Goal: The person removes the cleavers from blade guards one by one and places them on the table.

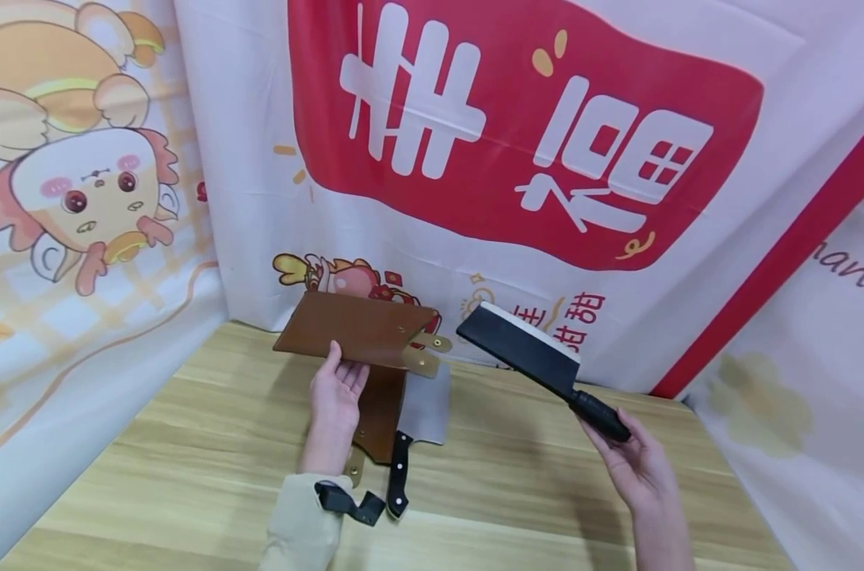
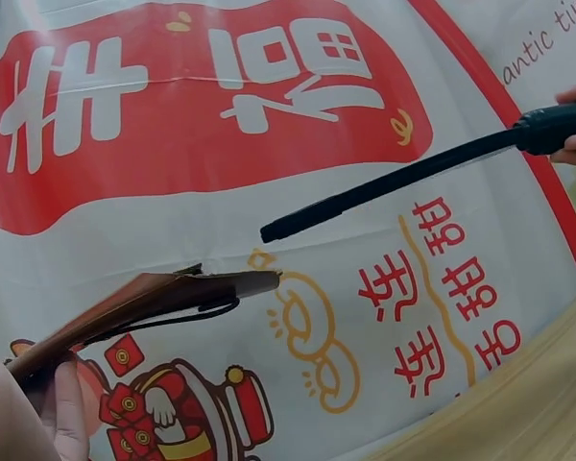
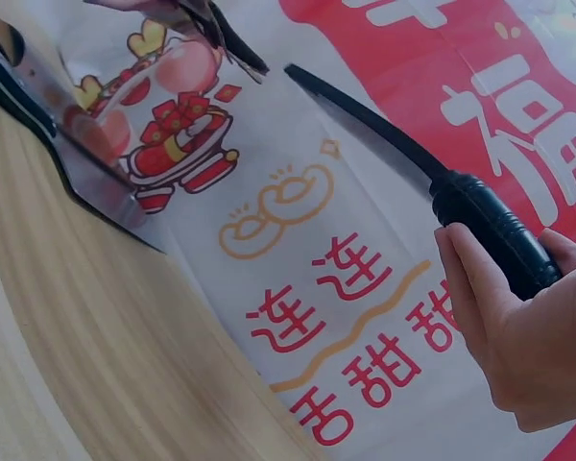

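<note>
My left hand (image 1: 336, 403) pinches the lower edge of a brown leather knife sheath (image 1: 349, 323), thumb on the upper face and fingers underneath. Its two snap straps point right. My right hand (image 1: 640, 468) grips the black handle of a cleaver (image 1: 519, 342), whose dark blade has a pale edge and slants up to the left. A gap separates the blade's end from the sheath in all views. Below the left hand, a second brown sheath (image 1: 380, 419) lies on the table, partly hidden. Beside it rests another cleaver (image 1: 426, 400) with a silver blade and riveted black handle.
The wooden table (image 1: 518, 492) spans the space below both hands. A printed white and red cloth (image 1: 246, 198) hangs behind it, with more cloth at the left and right sides. A black band with a bracket (image 1: 349, 503) sits on the left wrist.
</note>
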`<state>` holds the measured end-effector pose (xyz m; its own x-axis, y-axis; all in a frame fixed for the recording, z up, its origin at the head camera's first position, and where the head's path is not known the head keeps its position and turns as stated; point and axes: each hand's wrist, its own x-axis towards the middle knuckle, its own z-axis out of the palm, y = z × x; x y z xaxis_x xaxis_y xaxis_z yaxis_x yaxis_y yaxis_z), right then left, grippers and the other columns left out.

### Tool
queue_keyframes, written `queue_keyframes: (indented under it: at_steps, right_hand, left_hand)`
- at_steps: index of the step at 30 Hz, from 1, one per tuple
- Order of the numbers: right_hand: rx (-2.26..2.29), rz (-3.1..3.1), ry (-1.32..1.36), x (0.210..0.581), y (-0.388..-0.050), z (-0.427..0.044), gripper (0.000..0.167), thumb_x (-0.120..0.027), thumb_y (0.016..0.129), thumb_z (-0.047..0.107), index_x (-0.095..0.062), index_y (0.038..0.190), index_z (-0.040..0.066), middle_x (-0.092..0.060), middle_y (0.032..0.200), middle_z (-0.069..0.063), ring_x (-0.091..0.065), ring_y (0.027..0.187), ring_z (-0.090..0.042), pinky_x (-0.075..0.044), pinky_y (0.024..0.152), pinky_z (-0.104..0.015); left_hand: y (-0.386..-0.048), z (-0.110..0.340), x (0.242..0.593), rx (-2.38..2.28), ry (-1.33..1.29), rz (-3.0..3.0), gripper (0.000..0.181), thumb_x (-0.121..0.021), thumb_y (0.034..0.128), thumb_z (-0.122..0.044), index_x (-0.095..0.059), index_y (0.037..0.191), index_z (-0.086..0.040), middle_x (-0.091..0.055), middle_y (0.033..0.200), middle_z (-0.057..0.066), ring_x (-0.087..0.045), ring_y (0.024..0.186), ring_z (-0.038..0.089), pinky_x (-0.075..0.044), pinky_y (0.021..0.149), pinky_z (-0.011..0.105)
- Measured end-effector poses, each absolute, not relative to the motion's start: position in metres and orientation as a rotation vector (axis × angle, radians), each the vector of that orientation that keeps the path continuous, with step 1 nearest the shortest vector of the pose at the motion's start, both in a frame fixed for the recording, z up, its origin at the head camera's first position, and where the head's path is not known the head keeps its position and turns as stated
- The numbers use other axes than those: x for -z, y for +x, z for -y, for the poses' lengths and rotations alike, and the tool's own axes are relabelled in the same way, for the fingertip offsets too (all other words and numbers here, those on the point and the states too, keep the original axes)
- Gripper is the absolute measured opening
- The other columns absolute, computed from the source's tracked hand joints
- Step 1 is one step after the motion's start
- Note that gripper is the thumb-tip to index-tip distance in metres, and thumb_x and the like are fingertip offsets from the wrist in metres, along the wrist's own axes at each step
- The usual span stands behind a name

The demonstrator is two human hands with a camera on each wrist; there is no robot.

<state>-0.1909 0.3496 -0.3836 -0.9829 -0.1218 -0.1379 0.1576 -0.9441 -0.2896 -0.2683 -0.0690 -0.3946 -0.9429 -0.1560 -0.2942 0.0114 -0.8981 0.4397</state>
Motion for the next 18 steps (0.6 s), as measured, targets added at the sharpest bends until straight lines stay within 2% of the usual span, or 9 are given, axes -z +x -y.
queue_keyframes:
  at_steps: [10, 18]
  right_hand:
    - [2.935, -0.394, 0.169, 0.381, -0.19, -0.348, 0.019, -0.043, 0.104, -0.011, -0.058, 0.111, -0.02, -0.059, 0.119, -0.04, -0.062, 0.108, -0.058, -0.032, 0.117, -0.051]
    - [2.941, -0.423, 0.204, 0.376, -0.187, -0.342, 0.017, -0.045, 0.102, -0.014, -0.058, 0.109, -0.022, -0.061, 0.118, -0.04, -0.065, 0.107, -0.055, -0.035, 0.116, -0.051]
  left_hand:
    - [-0.268, 0.061, 0.395, 2.919, 0.271, 1.01, 0.012, -0.043, 0.1122, -0.018, -0.048, 0.112, -0.007, -0.069, 0.088, -0.001, -0.07, 0.083, 0.011, -0.059, 0.081, 0.025]
    - [-0.269, 0.058, 0.396, 2.918, 0.262, 1.132, 0.015, -0.045, 0.112, -0.021, -0.05, 0.112, -0.007, -0.071, 0.089, -0.001, -0.07, 0.082, 0.012, -0.059, 0.083, 0.027]
